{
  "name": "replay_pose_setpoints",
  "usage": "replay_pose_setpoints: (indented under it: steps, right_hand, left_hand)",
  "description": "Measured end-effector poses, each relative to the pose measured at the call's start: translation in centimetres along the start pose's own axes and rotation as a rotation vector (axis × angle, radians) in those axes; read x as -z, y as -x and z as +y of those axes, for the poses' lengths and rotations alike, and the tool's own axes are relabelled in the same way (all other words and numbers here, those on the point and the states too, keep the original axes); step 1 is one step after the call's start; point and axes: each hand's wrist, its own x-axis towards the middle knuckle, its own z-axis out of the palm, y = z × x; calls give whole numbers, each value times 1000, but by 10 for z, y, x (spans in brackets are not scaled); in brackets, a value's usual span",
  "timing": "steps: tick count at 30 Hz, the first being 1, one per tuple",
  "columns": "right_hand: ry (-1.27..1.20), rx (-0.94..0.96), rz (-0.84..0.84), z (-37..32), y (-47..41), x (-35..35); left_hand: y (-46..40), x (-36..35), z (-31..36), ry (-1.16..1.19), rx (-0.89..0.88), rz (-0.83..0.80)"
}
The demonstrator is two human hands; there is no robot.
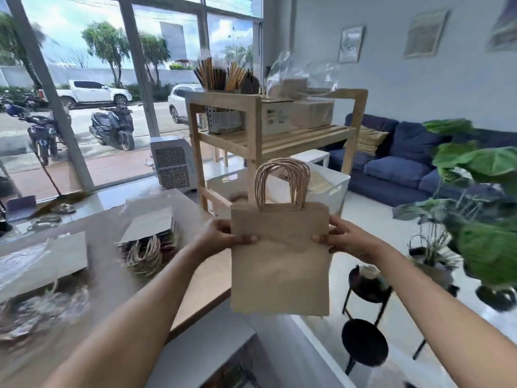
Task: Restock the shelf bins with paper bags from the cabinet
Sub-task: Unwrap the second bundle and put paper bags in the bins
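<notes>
Head: paper bags between both hands

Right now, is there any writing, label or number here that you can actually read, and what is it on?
None can be read.
White box on the wooden shelf: a printed label, too blurred to read.
Paper bags held by the left hand and right hand: plain, no print showing.
Wall pictures: no text legible.

Plain brown paper bags, pale wooden shelf, white bin, navy sofa.
</notes>
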Motion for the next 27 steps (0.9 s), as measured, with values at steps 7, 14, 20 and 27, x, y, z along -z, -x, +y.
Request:
replay_pose_setpoints:
  steps: [7, 14, 20, 27]
  right_hand:
    - [-223, -36, 156, 36, 35, 80]
    - [-445, -138, 283, 36, -8, 102]
    - [-521, -297, 401, 23, -66, 120]
    - [-479, -312, 439, 4, -135, 139]
  left_hand:
    - [-46, -95, 39, 43, 42, -72]
    - [-103, -115, 53, 251, 223, -27]
    - [-168, -111, 56, 364, 377, -46]
    - [-233, -102, 67, 456, 457, -86]
